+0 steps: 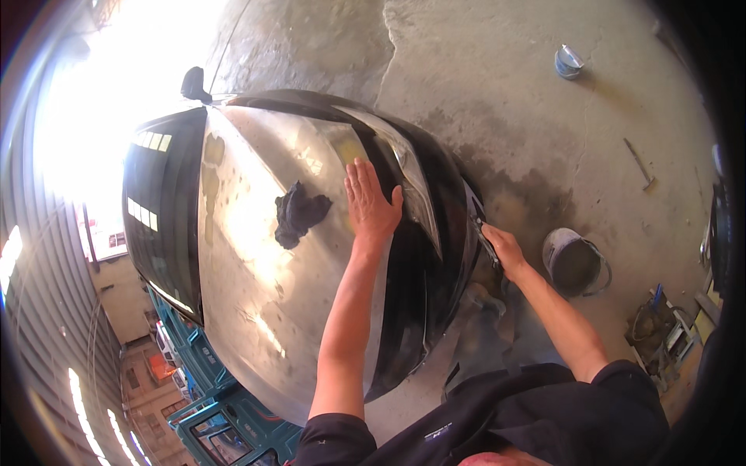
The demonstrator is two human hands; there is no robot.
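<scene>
The car's stripped, patchy metal hood (256,311) fills the centre, bordered by a dark windscreen (159,202) and a black front end (412,311). My left hand (373,198) lies flat on the hood near its front edge, fingers stretched out, over a yellowish patch (348,144). Beside it a crumpled dark cloth (299,210) rests on the metal. My right hand (505,250) is closed round a narrow dark object (484,233) at the outer front corner of the car; what it is exactly I cannot tell.
On the concrete floor (497,93) are a grey bucket (569,260), a small blue pail (568,66) and a long-handled tool (639,167). Assorted tools (660,330) lie at the lower right. Teal metal panels or doors (206,423) stand left of the car, along a corrugated wall (47,326).
</scene>
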